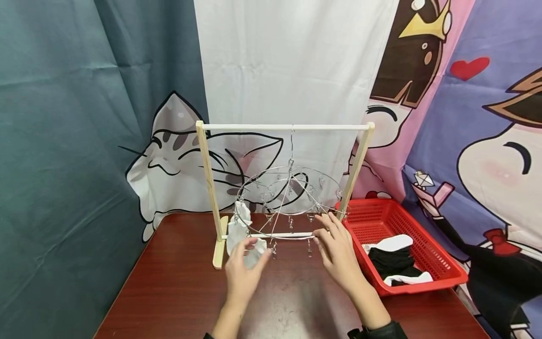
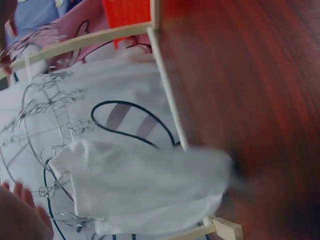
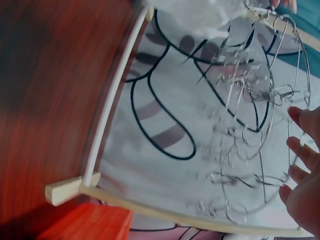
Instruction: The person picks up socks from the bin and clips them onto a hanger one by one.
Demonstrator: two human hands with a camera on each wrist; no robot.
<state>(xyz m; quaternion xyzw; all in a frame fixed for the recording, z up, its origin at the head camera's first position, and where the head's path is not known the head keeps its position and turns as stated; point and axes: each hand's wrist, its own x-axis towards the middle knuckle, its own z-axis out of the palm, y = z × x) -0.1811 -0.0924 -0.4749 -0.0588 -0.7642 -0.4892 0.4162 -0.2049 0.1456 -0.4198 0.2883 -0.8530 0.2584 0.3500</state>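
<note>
A round metal clip hanger (image 1: pixel 292 175) hangs by its hook from a rack's white top bar, tilted, with small clips all round. On its left side white socks (image 1: pixel 237 235) hang from clips; in the left wrist view the white cloth (image 2: pixel 145 185) spreads wide beside the clips. My left hand (image 1: pixel 243 278) is just in front of the socks, thumb and fingers apart. My right hand (image 1: pixel 338 249) is at the front right of the ring, its fingers loosely spread. In the right wrist view these fingertips (image 3: pixel 295 142) lie right at the ring's wire.
A wooden rack (image 1: pixel 207 174) with white bars stands on the red-brown table (image 1: pixel 178 287). To the right, a red plastic basket (image 1: pixel 444 263) holds black cloth (image 1: pixel 391 263) and white socks (image 1: pixel 394 242). Printed curtains (image 1: pixel 296 61) hang behind.
</note>
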